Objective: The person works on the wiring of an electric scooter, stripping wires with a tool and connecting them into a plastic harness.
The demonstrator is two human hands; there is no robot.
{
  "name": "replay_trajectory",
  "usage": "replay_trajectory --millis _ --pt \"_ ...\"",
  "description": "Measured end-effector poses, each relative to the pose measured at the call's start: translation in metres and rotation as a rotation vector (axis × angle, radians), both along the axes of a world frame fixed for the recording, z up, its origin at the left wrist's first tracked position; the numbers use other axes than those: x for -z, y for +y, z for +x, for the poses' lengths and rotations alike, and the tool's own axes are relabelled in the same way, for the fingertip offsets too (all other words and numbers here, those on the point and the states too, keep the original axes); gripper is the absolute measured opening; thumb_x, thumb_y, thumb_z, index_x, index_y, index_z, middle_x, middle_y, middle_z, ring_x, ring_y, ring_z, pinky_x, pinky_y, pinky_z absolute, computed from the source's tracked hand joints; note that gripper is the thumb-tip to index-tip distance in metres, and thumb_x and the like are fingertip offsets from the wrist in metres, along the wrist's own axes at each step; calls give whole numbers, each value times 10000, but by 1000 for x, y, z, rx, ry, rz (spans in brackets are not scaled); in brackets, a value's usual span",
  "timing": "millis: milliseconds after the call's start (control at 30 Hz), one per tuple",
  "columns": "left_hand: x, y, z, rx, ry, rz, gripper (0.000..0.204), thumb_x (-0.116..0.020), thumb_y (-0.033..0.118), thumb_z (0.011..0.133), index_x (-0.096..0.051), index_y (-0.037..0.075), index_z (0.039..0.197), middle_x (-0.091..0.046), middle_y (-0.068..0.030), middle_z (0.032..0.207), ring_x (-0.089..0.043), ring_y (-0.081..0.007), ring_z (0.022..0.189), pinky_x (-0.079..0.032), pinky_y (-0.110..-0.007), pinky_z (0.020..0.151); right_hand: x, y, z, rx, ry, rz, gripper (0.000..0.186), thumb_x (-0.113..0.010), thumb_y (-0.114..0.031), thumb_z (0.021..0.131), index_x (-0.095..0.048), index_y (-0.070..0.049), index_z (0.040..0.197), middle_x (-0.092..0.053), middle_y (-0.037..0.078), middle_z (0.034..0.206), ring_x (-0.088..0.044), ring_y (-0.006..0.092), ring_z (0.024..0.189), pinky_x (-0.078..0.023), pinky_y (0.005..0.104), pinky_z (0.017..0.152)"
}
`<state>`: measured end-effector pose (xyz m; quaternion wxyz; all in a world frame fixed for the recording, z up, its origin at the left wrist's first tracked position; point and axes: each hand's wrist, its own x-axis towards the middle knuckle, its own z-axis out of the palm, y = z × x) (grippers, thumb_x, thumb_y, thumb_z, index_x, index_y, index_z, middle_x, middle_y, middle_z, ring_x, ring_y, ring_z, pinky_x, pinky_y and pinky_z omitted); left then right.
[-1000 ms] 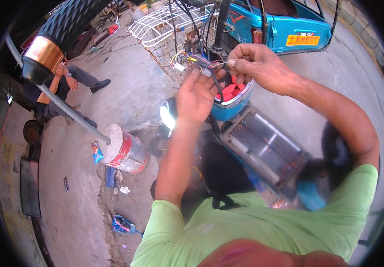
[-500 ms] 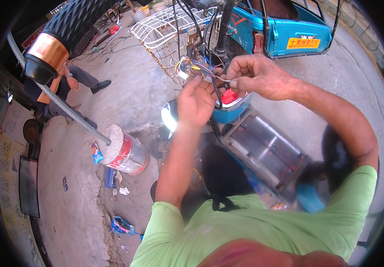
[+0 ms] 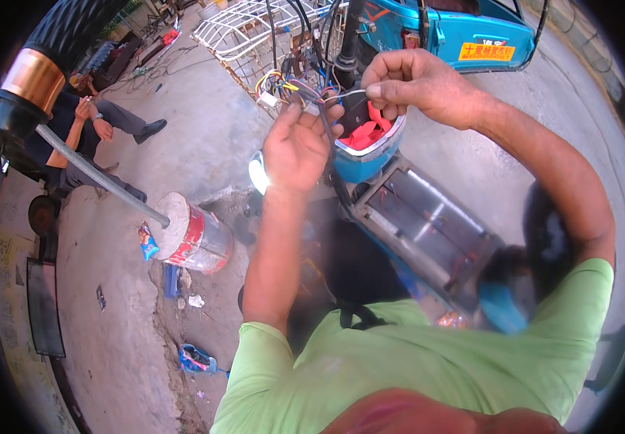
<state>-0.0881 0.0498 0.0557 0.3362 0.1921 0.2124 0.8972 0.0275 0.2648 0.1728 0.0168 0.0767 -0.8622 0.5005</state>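
My left hand (image 3: 298, 150) is palm up in front of the wire basket, its fingers curled around several thin coloured wires (image 3: 308, 90). A white plug connector (image 3: 269, 99) hangs at the left of these wires, beside the thumb. To the right, my right hand (image 3: 424, 88) pinches the end of a thin pale wire (image 3: 350, 93) between thumb and forefinger. That wire runs across to the bundle at my left fingertips. A thick black cable (image 3: 329, 137) passes down beside my left hand, and part of the bundle is hidden behind the fingers.
A rusty white wire basket (image 3: 233, 36) and a blue vehicle bed (image 3: 464, 40) stand beyond. Below lie a blue bin with red stuff (image 3: 359, 170) and an opened frame (image 3: 428, 217). A concrete-filled bucket (image 3: 200, 235) with a grey pole stands left; a person (image 3: 102, 130) sits behind.
My right hand has moved up and away from my left, and the pale wire between them is stretched longer. My left palm has turned more upward. The whole view has shifted slightly.
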Motion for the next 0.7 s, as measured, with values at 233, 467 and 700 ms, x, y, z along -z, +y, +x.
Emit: replay_trajectory --millis 233,467,700 --pt "-1 -24 7 -360 291 -322 377 -496 204 1052 -510 16 1379 -660 -243 1283 -671 -373 1142 -557 -462 917 1 6 -9 58 108 25 370 -625 -371 1003 -681 -55 1187 -717 28 963 -690 122 854 -534 267 785" --pt "31 -59 42 -352 418 -348 302 -543 154 1030 -630 -52 1235 -720 -240 1094 -724 -313 955 -580 -397 849 1 11 -13 102 -18 -278 157 -585 -220 1035 -610 -79 1100 -718 62 1072 -690 150 938 -532 284 810" --pt "119 -149 39 -233 496 -217 174 -599 121 1009 -685 -30 1019 -667 -96 776 -632 -194 701 -505 -326 676 7 -11 -4 181 97 -139 168 -653 -212 990 -613 -66 1062 -708 85 993 -684 161 838 -563 311 785"
